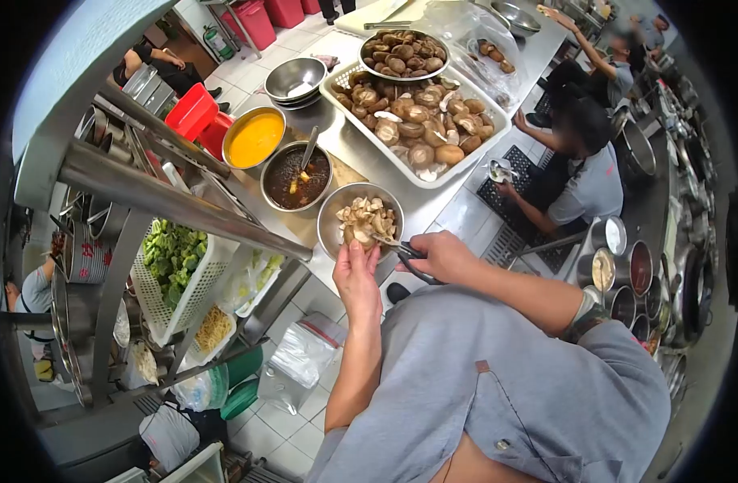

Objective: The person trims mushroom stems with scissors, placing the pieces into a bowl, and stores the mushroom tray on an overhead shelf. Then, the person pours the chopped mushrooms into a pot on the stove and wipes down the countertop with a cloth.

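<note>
Your left hand [358, 278] seems to pinch a pale mushroom [358, 233] over the steel bowl [329, 216], at its six o'clock; your right hand [443, 256] grips the scissors [404, 251], which enter from four o'clock, probably so that each cut falls directly inside. The basket [462, 162] of whole mushrooms [413, 113] stands at one o'clock, I think for easy reaching.

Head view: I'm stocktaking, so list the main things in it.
White basket: one, white, counter
Mushrooms: many, brown, basket, bowl above
Orange liquid: one bowlful, orange, counter's left
Dark sauce: one bowlful, brown, beside liquid
Stacked bowls: several, silver, beyond liquid
Cut pieces: many, pale, nearest bowl
Greens: one basketful, green, lower left
People: several, mostly grey-shirted, edges
Scissors: one, black-handled, nearest bowl
Left hand: one, bare, at pieces
Right hand: one, bare, holding scissors
</note>
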Demonstrator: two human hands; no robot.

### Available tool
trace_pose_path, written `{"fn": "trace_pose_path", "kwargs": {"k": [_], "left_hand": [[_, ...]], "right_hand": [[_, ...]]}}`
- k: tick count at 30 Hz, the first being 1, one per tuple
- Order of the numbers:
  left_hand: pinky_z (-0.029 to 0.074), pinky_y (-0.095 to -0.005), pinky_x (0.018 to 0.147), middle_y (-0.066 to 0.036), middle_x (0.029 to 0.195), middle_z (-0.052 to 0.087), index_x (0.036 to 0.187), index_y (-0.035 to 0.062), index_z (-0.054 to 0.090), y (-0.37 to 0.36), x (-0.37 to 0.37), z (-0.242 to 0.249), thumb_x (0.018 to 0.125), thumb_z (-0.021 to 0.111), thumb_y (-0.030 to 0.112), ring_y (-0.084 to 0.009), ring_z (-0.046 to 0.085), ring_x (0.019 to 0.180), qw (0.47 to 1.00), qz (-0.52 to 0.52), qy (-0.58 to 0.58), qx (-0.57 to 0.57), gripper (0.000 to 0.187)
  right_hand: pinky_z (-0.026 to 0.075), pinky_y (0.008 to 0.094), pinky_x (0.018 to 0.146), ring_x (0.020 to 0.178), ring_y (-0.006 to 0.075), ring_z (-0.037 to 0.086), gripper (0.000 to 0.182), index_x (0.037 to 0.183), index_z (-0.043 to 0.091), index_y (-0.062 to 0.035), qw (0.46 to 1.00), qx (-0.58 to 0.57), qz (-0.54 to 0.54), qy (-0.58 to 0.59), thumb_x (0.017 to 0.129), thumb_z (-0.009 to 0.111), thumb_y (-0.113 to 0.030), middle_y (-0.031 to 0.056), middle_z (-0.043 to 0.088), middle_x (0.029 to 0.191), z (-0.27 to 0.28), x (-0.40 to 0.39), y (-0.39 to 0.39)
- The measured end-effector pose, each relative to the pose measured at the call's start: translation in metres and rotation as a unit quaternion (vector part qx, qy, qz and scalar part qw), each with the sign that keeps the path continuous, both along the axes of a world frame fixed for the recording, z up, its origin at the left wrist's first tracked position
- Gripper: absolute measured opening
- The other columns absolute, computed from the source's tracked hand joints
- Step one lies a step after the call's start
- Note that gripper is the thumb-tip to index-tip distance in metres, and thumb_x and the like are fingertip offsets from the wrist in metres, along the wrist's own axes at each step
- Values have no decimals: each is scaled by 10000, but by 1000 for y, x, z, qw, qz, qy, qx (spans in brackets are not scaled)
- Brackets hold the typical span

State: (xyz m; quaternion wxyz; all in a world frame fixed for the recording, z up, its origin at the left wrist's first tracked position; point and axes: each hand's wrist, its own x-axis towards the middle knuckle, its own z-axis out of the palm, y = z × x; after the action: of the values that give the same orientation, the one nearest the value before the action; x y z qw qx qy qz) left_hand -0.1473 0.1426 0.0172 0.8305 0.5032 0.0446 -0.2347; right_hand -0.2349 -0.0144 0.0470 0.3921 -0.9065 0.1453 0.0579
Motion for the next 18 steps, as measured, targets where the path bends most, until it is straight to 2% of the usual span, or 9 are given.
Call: {"fn": "trace_pose_path", "kwargs": {"k": [1, 3, 4, 5, 8, 11, 14, 17, 18], "left_hand": [[543, -340, 942, -115, 1156, 647, 1263, -26, 547, 0, -1, -5, 1063, 488, 218, -196, 654, 1045, 1000, -3, 1, 1, 321], [556, -331, 931, -125, 1175, 637, 1279, -23, 526, -1, 0, -10, 1054, 502, 213, -209, 656, 1053, 1000, -10, 0, 1, 327], [552, -333, 935, -124, 1189, 629, 1298, -20, 516, -2, 2, -10, 1059, 489, 211, -206, 655, 1049, 1000, 1, 9, 2, 333], [549, -335, 940, -124, 1203, 621, 1316, -16, 505, 0, 1, -9, 1065, 476, 209, -203, 653, 1044, 1000, 11, 20, 6, 339], [548, -335, 939, -124, 1233, 604, 1365, -5, 471, 4, 8, -8, 1072, 457, 206, -200, 651, 1041, 1000, 26, 17, 5, 362], [553, -330, 930, -125, 1239, 601, 1392, -4, 451, 4, 14, -4, 1072, 455, 206, -197, 649, 1050, 999, 49, 7, -4, 382], [558, -314, 914, -125, 1228, 617, 1428, -17, 438, -1, 15, 7, 1069, 466, 205, -187, 650, 1055, 999, 38, 2, 11, 423], [564, -306, 900, -121, 1220, 627, 1422, -27, 467, -9, 10, 14, 1066, 479, 204, -177, 650, 1046, 998, 4, -5, 57, 424], [566, -305, 895, -120, 1217, 630, 1414, -28, 482, -14, 7, 16, 1065, 483, 203, -174, 650, 1040, 997, 0, -9, 72, 419]], "right_hand": [[505, 400, 583, 609, 287, 644, 427, 855, 654, -41, 999, 46, -7, -1, 844, 739, -459, 121, 638, 650, -7, -1, -1], [472, 339, 528, 565, 208, 603, 466, 850, 650, -45, 966, 219, -28, 131, 870, 716, -506, 68, 607, 635, -8, -1, -7], [455, 309, 501, 543, 169, 583, 487, 847, 648, -47, 932, 302, -39, 195, 882, 705, -529, 42, 591, 627, -4, 0, -11], [425, 208, 496, 553, 71, 550, 416, 904, 634, -90, 900, 376, -31, 216, 953, 635, -504, -38, 549, 663, 3, -4, -16], [439, 212, 508, 639, 69, 569, 466, 1000, 631, -83, 868, 435, -43, 235, 925, 653, -542, -12, 586, 783, -6, -11, -28], [466, 264, 587, 735, 118, 596, 667, 1029, 655, -18, 913, 340, 34, 223, 858, 660, -663, 39, 595, 843, -3, -12, -36], [498, 309, 721, 823, 158, 611, 700, 1071, 657, 4, 924, 308, 91, 207, 836, 689, -655, 54, 628, 884, -10, -8, -42], [471, 288, 748, 838, 103, 563, 615, 1105, 631, -38, 937, 294, 87, 170, 845, 729, -586, 9, 615, 886, 1, -4, -44], [475, 311, 779, 867, 137, 576, 645, 1107, 640, -20, 938, 289, 85, 169, 839, 724, -600, 37, 635, 908, 5, -3, -46]]}}
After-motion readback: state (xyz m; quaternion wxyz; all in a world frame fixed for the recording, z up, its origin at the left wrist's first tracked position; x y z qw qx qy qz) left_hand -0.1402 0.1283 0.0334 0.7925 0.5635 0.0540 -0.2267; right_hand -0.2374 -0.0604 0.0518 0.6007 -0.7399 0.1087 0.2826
